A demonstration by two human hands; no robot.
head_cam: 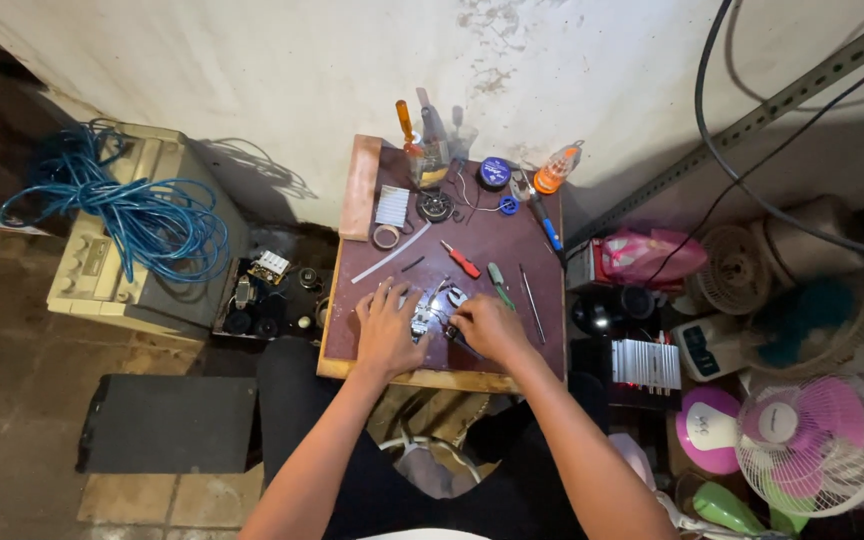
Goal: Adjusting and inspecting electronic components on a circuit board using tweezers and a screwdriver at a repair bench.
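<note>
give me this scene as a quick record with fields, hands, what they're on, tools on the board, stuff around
left hand: left hand flat on the board, fingers spread, beside a small metal part
right hand: right hand at the same part, fingers curled; what it grips cannot be told
surface: dark red work board against a white wall
tools on board: red-handled screwdriver, green-handled screwdriver, blue-handled tool, tape roll
left of board: blue cable coil on a beige machine
right of board: pink fan
</note>
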